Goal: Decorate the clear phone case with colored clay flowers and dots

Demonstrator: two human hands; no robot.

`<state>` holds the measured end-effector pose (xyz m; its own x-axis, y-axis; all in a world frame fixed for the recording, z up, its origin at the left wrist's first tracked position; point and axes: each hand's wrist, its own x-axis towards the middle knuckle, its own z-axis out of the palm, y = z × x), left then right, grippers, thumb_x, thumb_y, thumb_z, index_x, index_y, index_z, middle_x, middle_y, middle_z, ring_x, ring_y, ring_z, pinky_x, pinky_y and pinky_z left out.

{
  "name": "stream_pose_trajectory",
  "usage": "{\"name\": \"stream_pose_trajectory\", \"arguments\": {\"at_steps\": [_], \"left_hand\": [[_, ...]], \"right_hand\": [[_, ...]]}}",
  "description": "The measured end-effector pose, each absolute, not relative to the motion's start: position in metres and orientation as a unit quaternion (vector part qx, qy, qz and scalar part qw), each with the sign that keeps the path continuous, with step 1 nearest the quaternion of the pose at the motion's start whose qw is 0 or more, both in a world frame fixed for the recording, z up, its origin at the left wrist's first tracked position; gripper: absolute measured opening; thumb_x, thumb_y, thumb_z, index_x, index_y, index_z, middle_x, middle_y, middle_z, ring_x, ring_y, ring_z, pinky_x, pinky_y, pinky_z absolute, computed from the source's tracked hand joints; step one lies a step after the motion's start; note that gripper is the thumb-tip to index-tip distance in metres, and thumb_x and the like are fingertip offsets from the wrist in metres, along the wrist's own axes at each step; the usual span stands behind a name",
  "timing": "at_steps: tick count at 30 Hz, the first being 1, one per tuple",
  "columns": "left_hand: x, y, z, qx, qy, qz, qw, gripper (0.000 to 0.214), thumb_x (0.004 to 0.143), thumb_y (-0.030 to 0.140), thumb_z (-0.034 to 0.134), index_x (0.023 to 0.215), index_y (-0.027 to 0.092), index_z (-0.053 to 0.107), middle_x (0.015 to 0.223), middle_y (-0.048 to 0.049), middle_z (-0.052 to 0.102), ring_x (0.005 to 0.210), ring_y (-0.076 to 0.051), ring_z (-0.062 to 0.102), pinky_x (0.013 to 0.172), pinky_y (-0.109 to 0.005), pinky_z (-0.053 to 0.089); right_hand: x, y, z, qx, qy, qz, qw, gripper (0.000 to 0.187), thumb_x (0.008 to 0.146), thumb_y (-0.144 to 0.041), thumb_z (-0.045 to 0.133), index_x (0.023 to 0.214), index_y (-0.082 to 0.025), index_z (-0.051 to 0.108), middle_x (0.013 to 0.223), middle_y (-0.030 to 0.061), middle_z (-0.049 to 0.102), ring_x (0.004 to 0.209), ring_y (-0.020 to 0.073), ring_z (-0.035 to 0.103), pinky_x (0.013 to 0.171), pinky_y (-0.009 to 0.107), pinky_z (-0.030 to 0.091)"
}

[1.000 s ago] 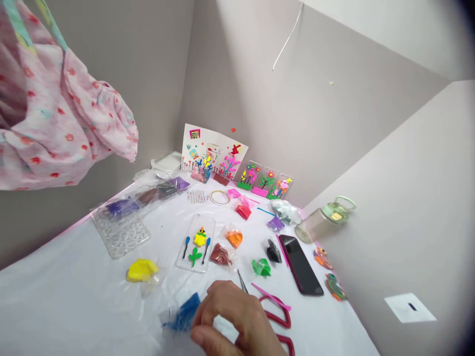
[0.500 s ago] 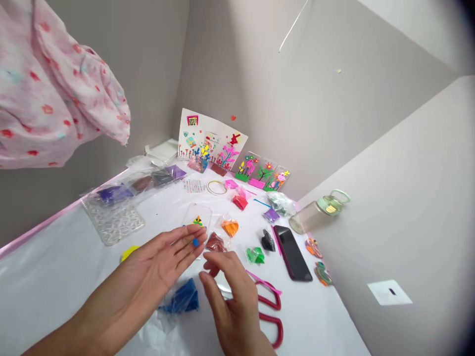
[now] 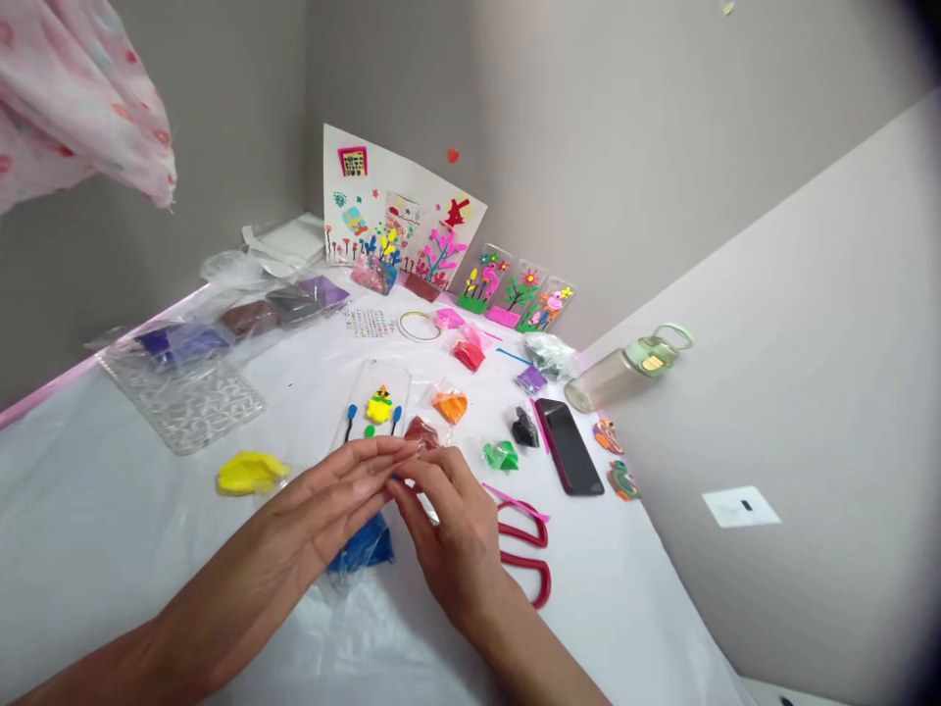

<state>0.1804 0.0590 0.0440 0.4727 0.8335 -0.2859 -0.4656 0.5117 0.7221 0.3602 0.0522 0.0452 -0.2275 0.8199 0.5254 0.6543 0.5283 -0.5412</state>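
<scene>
My left hand (image 3: 330, 500) lies with its fingers stretched out flat, palm turned inward, just above the white table (image 3: 110, 549). My right hand (image 3: 445, 529) pinches its fingertips against the left fingertips, and a tiny blue bit of clay barely shows between them. Under the hands lies a plastic bag of blue clay (image 3: 362, 547). A clear phone case (image 3: 376, 404) with a yellow clay chick lies just beyond the fingertips. A bag of red-brown clay (image 3: 421, 431) sits right at the fingertips.
Yellow clay (image 3: 248, 473) lies left; orange (image 3: 450, 404), green (image 3: 501, 455) and black (image 3: 524, 428) clay bags lie right. Red scissors (image 3: 525, 559), a dark phone (image 3: 568, 459), a tipped bottle (image 3: 624, 368), a textured clear tray (image 3: 183, 402) and a decorated card (image 3: 397, 216) surround them. A pink cloth (image 3: 74, 88) hangs upper left.
My left hand came in from the left with a small blue bit on its fingers. My right hand rose from the blue bag and now pinches at those fingertips. The camera tilted down.
</scene>
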Motion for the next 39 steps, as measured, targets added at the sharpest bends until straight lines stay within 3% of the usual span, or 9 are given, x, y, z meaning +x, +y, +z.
{"name": "stream_pose_trajectory", "arguments": {"at_steps": [3,5,9,13,19,26,31,35,39], "left_hand": [[0.17,0.064,0.046,0.392,0.37,0.412,0.735,0.034,0.095,0.048,0.066,0.124,0.031,0.073,0.137,-0.0032,0.07,0.135,-0.029,0.06,0.112,-0.034,0.053],[0.164,0.07,0.048,0.496,0.413,0.429,0.632,0.033,0.092,0.052,0.07,0.118,0.033,0.073,0.119,-0.003,0.076,0.116,-0.028,0.07,0.101,-0.033,0.057],[0.157,0.082,0.058,0.666,0.436,0.42,0.435,0.019,0.092,0.047,0.07,0.105,0.034,0.077,0.1,0.001,0.078,0.096,-0.023,0.072,0.08,-0.024,0.055],[0.154,0.092,0.065,0.682,0.461,0.432,0.367,0.019,0.094,0.049,0.066,0.099,0.034,0.077,0.098,0.0032,0.078,0.092,-0.021,0.071,0.06,-0.02,0.048],[0.155,0.092,0.043,0.663,0.488,0.425,0.377,0.02,0.093,0.05,0.069,0.098,0.032,0.076,0.097,0.003,0.078,0.091,-0.021,0.071,0.078,-0.021,0.05],[0.164,0.085,0.02,0.726,0.382,0.413,0.395,0.021,0.092,0.04,0.074,0.111,0.031,0.073,0.101,0.0015,0.076,0.093,-0.019,0.073,0.084,-0.025,0.056],[0.165,0.084,0.015,0.754,0.35,0.433,0.348,0.022,0.096,0.033,0.072,0.117,0.031,0.068,0.101,0.0041,0.074,0.092,-0.014,0.072,0.084,-0.021,0.055],[0.166,0.085,0.013,0.77,0.322,0.439,0.333,0.018,0.099,0.028,0.069,0.117,0.028,0.066,0.104,0.0025,0.072,0.095,-0.013,0.071,0.085,-0.021,0.054],[0.168,0.085,0.012,0.785,0.305,0.434,0.321,0.015,0.1,0.024,0.069,0.114,0.027,0.065,0.101,0.0022,0.071,0.094,-0.014,0.068,0.084,-0.022,0.053]], "right_hand": [[0.358,0.048,0.053,-0.471,-0.723,0.224,0.454,0.012,0.099,-0.016,0.064,0.105,-0.024,0.072,0.101,0.0062,0.075,0.095,0.019,0.072,0.085,0.032,0.06],[0.358,0.048,0.059,-0.495,-0.634,0.345,0.484,0.008,0.095,-0.02,0.07,0.102,-0.024,0.073,0.096,0.0032,0.075,0.086,0.0172,0.072,0.079,0.03,0.06],[0.364,0.056,0.062,-0.491,-0.515,0.503,0.49,0.009,0.089,-0.031,0.077,0.091,-0.023,0.076,0.075,-0.0021,0.067,0.066,0.0118,0.063,0.066,0.025,0.053],[0.368,0.063,0.053,-0.472,-0.437,0.586,0.493,0.028,0.085,-0.044,0.081,0.078,-0.02,0.067,0.057,-0.0058,0.059,0.049,0.009,0.052,0.053,0.022,0.044],[0.364,0.064,0.047,-0.463,-0.402,0.619,0.49,0.025,0.076,-0.034,0.089,0.089,-0.021,0.072,0.073,-0.0025,0.072,0.063,0.0119,0.066,0.067,0.025,0.055],[0.359,0.06,0.041,-0.473,-0.428,0.614,0.465,0.03,0.087,-0.045,0.08,0.077,-0.018,0.071,0.06,-0.0032,0.065,0.053,0.0086,0.055,0.059,0.021,0.046],[0.355,0.061,0.04,-0.463,-0.4,0.642,0.462,0.023,0.075,-0.034,0.091,0.089,-0.021,0.078,0.086,0.0007,0.074,0.074,0.0125,0.062,0.072,0.024,0.051],[0.356,0.06,0.038,-0.48,-0.415,0.625,0.454,0.021,0.079,-0.038,0.087,0.083,-0.02,0.077,0.068,-0.0022,0.067,0.062,0.0103,0.055,0.064,0.022,0.046],[0.356,0.057,0.036,-0.504,-0.458,0.589,0.436,0.035,0.085,-0.048,0.081,0.072,-0.017,0.072,0.057,-0.0034,0.057,0.056,0.0092,0.047,0.058,0.022,0.039]]}}
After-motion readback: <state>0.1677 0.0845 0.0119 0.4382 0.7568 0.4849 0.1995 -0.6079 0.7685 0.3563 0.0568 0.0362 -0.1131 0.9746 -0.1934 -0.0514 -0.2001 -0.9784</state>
